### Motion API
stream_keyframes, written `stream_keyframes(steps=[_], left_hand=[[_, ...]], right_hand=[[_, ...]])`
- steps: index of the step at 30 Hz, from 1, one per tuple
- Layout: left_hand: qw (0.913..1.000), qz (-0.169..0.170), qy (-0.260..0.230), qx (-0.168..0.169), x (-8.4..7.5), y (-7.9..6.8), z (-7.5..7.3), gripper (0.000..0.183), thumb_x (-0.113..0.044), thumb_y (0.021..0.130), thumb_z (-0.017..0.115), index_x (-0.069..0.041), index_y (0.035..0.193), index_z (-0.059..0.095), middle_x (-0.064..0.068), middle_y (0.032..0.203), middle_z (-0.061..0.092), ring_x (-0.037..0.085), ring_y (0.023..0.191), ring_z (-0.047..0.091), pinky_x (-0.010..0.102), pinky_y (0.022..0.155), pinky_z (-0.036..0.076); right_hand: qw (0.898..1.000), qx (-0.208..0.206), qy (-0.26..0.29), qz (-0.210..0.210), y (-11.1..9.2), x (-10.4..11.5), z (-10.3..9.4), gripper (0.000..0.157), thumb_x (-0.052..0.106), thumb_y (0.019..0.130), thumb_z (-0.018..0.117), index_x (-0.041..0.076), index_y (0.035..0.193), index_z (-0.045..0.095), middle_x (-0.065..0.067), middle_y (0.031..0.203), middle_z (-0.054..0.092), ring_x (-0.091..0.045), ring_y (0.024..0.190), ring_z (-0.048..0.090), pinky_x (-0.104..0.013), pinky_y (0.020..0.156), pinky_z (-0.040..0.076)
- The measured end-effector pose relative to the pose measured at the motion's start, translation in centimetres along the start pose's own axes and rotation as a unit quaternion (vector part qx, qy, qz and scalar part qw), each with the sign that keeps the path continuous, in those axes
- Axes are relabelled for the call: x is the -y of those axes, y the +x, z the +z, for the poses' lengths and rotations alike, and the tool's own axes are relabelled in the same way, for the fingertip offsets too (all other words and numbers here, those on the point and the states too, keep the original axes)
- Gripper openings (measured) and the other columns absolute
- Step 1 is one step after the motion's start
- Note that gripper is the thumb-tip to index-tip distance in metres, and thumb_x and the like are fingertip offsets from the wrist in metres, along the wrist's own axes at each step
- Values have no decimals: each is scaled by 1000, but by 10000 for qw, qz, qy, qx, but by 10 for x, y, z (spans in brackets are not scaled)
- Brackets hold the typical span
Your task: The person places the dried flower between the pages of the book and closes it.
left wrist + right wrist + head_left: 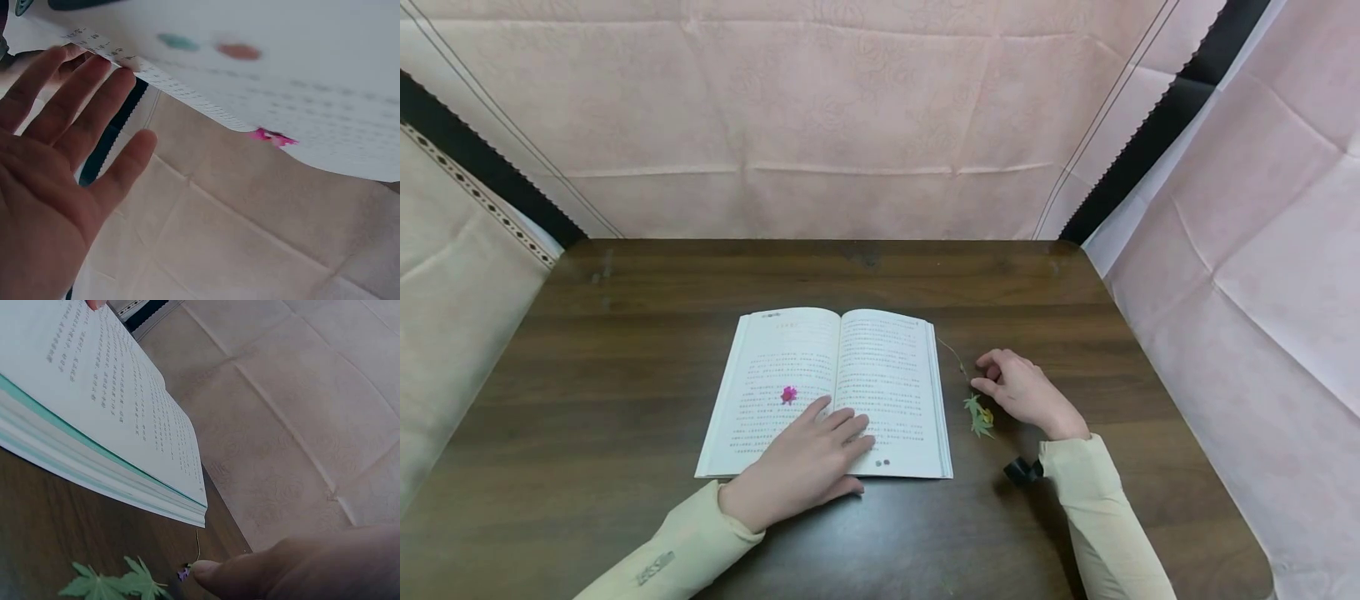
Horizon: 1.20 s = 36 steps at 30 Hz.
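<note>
An open book (pixel 891 392) lies on the table, a small pink flower (pixel 788 395) on its left page. My left hand (pixel 808 462) rests across the lower pages near the fold, fingers spread and fairly straight. Right of the book, my right hand (pixel 1018 387) is low over the table, fingers bent, a gap showing between thumb and forefinger. In the right wrist view, the thumb (pixel 215 573) is beside a small purple flower (pixel 183 573) on a thin stem (pixel 198 544); whether it touches is unclear. Green leaves (pixel 979 425) and a yellow flower (pixel 987 416) lie below that hand.
The brown wooden table (pixel 587 417) reaches back to pale pink cloth (pixel 850 125), which also hangs at both sides. A small black object (pixel 1022 472) is at the right wrist. The book's page block stands above the tabletop.
</note>
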<state>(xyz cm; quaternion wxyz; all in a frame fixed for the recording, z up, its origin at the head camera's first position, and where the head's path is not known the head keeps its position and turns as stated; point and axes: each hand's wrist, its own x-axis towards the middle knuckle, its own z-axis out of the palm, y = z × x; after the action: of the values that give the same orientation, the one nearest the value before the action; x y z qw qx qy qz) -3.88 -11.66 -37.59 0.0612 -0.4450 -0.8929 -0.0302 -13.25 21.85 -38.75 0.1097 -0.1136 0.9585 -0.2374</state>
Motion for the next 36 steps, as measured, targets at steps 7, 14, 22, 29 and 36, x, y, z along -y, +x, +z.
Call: stream_keyframes(steps=[7, 14, 22, 29, 36], left_hand=[[9998, 42, 160, -56, -1, 6, -1, 30, -46, 86, 71, -17, 93, 75, 2, 105, 63, 22, 101, 57, 49, 101, 39], [9997, 62, 49, -236, 0, 2, -2, 31, -41, 88, 69, -14, 102, 71, 5, 111, 64, 23, 105, 57, 49, 100, 40], [9956, 168, -320, -859, 2, -7, -9, 59, -22, 84, 70, -6, 136, 50, 13, 143, 47, 28, 130, 45, 49, 105, 36], [9863, 591, -26, -1539, -3, -12, -14, 60, -5, 86, 40, -3, 145, 39, 21, 156, 25, 32, 141, 32, 53, 106, 36], [9599, 464, -410, -2736, 2, -18, -23, 57, -9, 87, 28, 9, 140, 36, 30, 148, 29, 39, 137, 32, 57, 108, 28]], right_hand=[[10000, 68, 58, 42, -1, 1, 0, 34, 24, 93, 66, 3, 119, 60, -8, 98, 61, -22, 82, 57, -40, 74, 51], [9999, 55, 75, 42, -2, -1, -1, 34, 25, 93, 67, 4, 119, 60, -8, 98, 61, -21, 82, 57, -39, 74, 50], [10000, -10, 76, 26, -1, 0, -1, 34, 24, 93, 67, 3, 118, 61, -8, 96, 61, -21, 81, 57, -38, 73, 50], [10000, -17, 41, 4, -1, 0, -2, 33, 23, 93, 67, 2, 118, 61, -8, 96, 60, -22, 81, 57, -38, 73, 50], [9998, 129, 91, 140, -1, 1, -2, 35, 24, 93, 67, 4, 120, 60, -9, 98, 60, -22, 82, 57, -39, 75, 51]])
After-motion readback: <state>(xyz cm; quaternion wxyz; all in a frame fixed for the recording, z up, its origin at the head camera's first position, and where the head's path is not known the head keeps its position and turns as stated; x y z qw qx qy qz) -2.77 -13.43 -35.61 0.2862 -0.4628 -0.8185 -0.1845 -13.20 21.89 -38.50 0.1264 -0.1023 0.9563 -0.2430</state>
